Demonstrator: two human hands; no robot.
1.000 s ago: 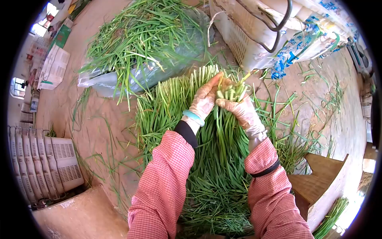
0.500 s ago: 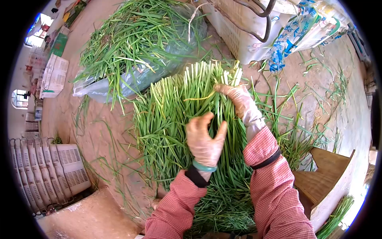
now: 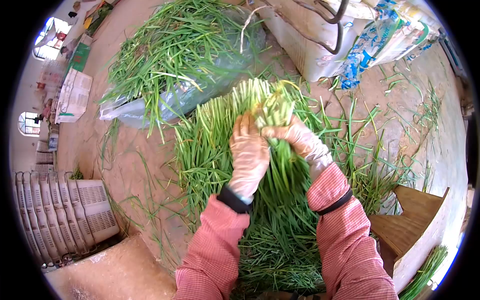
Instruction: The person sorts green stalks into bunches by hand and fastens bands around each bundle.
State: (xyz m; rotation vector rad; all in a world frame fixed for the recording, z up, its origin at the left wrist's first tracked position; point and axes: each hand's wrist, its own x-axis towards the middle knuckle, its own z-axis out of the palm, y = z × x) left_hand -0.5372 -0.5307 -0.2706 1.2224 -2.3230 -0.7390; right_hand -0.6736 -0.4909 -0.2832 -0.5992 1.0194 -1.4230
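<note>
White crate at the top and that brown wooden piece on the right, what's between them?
Between the crate and the wooden piece, the floor is strewn with loose green leaves. The head view shows it.

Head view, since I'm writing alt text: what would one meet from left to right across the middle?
Nested pale plastic crates, gloved left hand, gloved right hand, angular brown wooden piece.

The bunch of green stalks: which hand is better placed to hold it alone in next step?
Probably the right hand: its thumb lies across the bunch, just below the pale ends. The left hand looks flatter, its fingers straight at the bunch's side.
</note>
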